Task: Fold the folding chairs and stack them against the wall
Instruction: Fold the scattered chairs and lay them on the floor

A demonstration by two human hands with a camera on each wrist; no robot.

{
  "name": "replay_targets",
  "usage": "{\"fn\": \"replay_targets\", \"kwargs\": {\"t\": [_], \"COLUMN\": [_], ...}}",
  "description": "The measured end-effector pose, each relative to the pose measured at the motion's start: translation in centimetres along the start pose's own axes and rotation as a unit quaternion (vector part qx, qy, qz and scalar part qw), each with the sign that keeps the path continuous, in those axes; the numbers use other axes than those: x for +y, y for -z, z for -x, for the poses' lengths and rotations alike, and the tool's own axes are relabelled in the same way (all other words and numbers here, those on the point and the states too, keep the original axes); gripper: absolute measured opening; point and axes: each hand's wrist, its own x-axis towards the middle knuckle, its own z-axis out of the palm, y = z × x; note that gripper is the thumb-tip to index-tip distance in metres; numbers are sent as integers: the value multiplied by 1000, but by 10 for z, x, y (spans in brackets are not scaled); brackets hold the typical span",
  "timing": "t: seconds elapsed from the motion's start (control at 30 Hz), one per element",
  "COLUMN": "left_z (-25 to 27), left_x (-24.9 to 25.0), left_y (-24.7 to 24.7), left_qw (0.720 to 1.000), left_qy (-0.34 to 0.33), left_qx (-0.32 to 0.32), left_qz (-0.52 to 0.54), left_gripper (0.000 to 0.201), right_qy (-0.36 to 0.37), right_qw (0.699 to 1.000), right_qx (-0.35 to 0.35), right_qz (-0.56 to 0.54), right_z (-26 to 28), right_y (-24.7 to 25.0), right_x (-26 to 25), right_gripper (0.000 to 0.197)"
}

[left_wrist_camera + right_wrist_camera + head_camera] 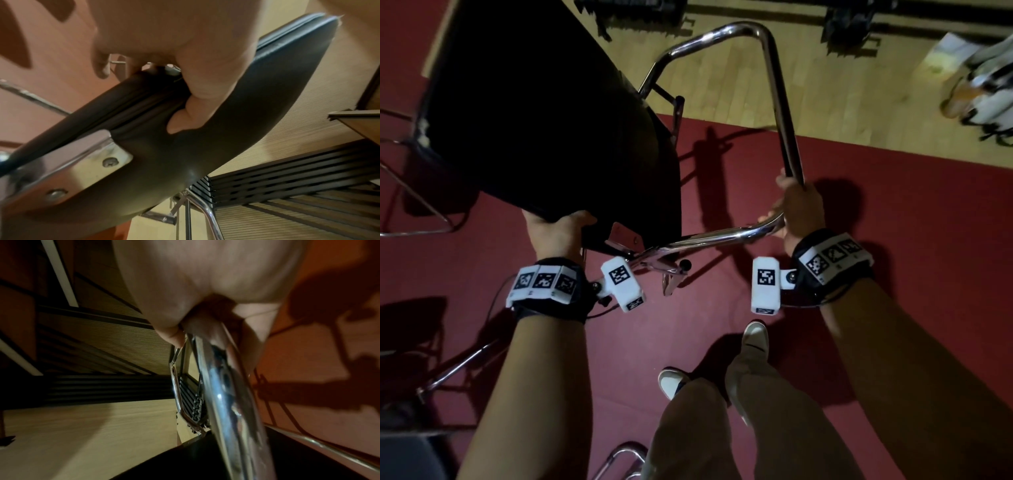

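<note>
Head view: my left hand (558, 229) grips the chair (544, 113) seat edge, right hand (796, 209) clasps its chrome frame (779, 99)

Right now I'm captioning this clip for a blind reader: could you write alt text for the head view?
A person holds a black folding chair above red carpet, left hand gripping its padded edge, right hand curled round the chrome frame. Their legs and light shoes show below; wooden floor lies ahead.
</note>
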Motion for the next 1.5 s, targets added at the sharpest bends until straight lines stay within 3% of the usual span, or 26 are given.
{"fn": "replay_targets", "kwargs": {"t": [0.23, 0.33, 0.43, 0.6, 0.77, 1.0, 1.13, 1.27, 1.5], "left_z": [-15, -19, -20, -12, -9, 7, 10, 7, 8], "left_x": [16, 22, 24, 30, 28, 27, 30, 33, 35], "left_y": [-4, -2, -2, -1, 6, 12, 16, 21, 32], "left_qw": [1000, 998, 993, 987, 980, 970, 964, 958, 973], "left_qy": [-20, -20, -22, -52, -50, -78, -88, -87, -70], "left_qx": [6, 12, 0, -10, -8, -19, -35, -55, -146], "left_qz": [-23, -65, -116, -154, -190, -229, -250, -268, -165], "left_gripper": [85, 101, 110, 110, 108, 109, 108, 120, 131], "right_qy": [59, 76, 93, 86, 43, 30, -1, -22, 2], "right_qw": [997, 995, 994, 992, 984, 946, 941, 940, 954], "right_qx": [-47, -62, -61, -92, -176, -317, -328, -334, -298], "right_qz": [8, 13, 14, 16, 3, 57, 78, 66, 37], "right_z": [22, 27, 33, 31, 45, 72, 79, 79, 85], "right_y": [-39, -52, -66, -80, -78, -97, -100, -102, -116], "right_x": [-18, -19, -19, -26, -28, -48, -52, -45, -46], "right_gripper": [21, 37, 66, 46, 27, 27, 34, 27, 14]}}
